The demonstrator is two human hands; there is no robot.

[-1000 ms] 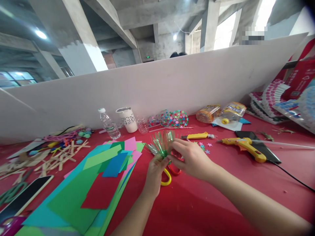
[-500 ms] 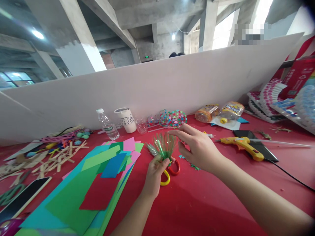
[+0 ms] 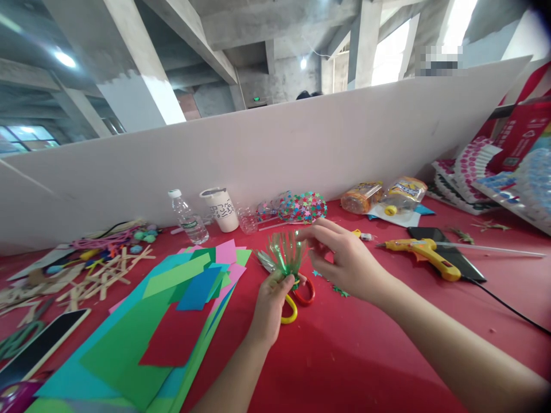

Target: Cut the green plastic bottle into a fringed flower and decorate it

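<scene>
My left hand is closed around the base of a translucent green plastic piece, its upper part cut into thin upright strips like a fringe. It looks like part of a cut bottle. At the right-hand strips, my right hand has its fingers bent together at the tips of the plastic; the exact contact is hard to see. Scissors with one red and one yellow handle lie on the table behind and under my left hand, their blades partly hidden. Small green stars are scattered near my right wrist.
Coloured paper sheets are stacked at left. A yellow glue gun lies on a dark phone at right. A water bottle, a white cup and plastic bottles line the white partition.
The fingers of my right hand have curled in slightly and shifted a little right at the strips. My left hand keeps its hold on the green plastic piece.
</scene>
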